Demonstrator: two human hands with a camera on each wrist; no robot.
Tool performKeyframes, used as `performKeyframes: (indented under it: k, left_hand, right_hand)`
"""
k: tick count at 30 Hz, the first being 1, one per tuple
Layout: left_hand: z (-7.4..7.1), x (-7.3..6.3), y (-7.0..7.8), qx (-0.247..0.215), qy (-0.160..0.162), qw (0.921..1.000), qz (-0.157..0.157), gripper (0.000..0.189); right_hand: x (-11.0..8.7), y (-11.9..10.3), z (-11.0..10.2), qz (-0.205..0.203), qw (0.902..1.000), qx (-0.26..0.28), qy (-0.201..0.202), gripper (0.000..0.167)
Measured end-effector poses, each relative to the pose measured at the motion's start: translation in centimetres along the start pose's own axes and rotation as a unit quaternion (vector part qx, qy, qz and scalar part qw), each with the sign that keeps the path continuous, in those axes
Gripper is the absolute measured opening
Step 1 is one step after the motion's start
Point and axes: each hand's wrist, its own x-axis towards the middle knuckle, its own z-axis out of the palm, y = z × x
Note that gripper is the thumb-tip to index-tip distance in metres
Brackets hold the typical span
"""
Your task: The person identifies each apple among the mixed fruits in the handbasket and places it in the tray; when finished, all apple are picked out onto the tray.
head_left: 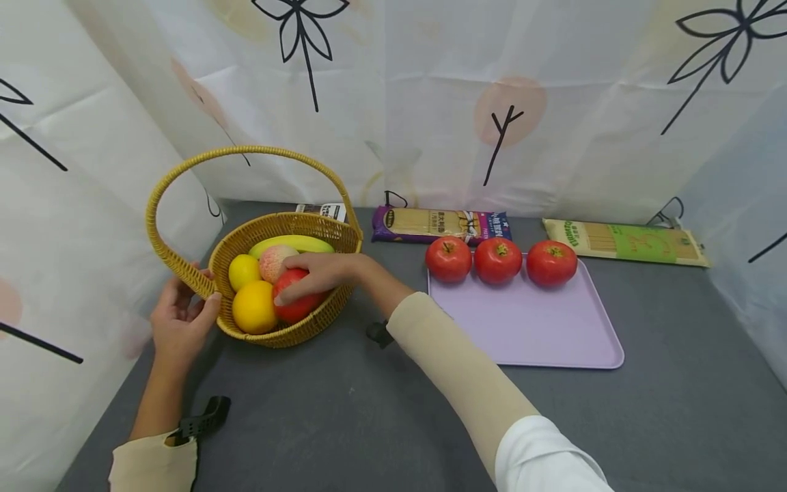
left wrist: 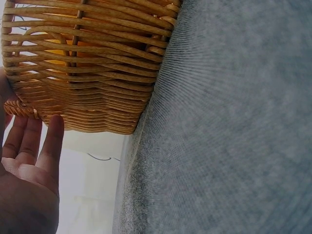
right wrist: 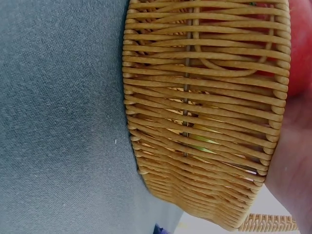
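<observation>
A wicker basket (head_left: 289, 338) with a tall arched handle stands at the left of the table. My left hand (head_left: 181, 318) holds its left side near the handle's foot; fingers (left wrist: 50, 141) touch the weave in the left wrist view. Over the basket, my right hand (head_left: 320, 273) grips a red tomato (head_left: 295, 311), its fingers on top. That tomato rests inside against an orange (head_left: 255, 307). Beside them lie a yellow lemon (head_left: 244, 272), a peach (head_left: 274, 262) and a banana (head_left: 295, 242). In the right wrist view the basket wall (right wrist: 209, 112) hides most of the contents.
To the right lies a lilac tray (head_left: 529, 328), with three tomatoes (head_left: 498, 261) along its far edge. Behind are a purple noodle packet (head_left: 439, 224) and a green noodle packet (head_left: 627, 242). A patterned white curtain (head_left: 430, 102) borders the table's back and sides.
</observation>
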Motion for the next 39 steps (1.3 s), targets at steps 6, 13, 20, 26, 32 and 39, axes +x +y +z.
performKeyframes:
  k: [6,13,20,26,32,39]
  left_hand:
    - [-0.6,-0.1,-1.2,0.0,0.007,0.9998,-0.017,0.059]
    - [-0.1,-0.5,-0.3,0.015,0.005,0.9994,-0.031,0.058]
    - [0.2,-0.4,0.4,0.012,0.008,0.9992,-0.036,0.057]
    - [0.3,-0.2,0.1,0.007,0.006,0.9997,-0.024,0.057]
    - [1.1,0.0,1.3,0.026,0.01,0.9993,-0.025,0.055]
    - [1.3,-0.1,1.7,0.072,0.041,0.9955,-0.046,0.053]
  right_hand:
    - [-0.4,-0.1,0.4,-0.026,0.9991,0.005,0.033,0.037]
    - [-1.6,0.0,1.7,-0.062,0.9938,0.047,0.08,0.037]
    - [-3.3,-0.2,2.2,-0.103,0.9836,0.094,0.115,0.038]
    - [-5.3,-0.2,2.5,-0.131,0.9701,0.125,0.161,0.043]
    - [-7.8,0.6,2.9,-0.156,0.9547,0.109,0.229,0.044]
    - [-11.1,2.0,2.9,-0.143,0.9545,-0.023,0.26,0.046]
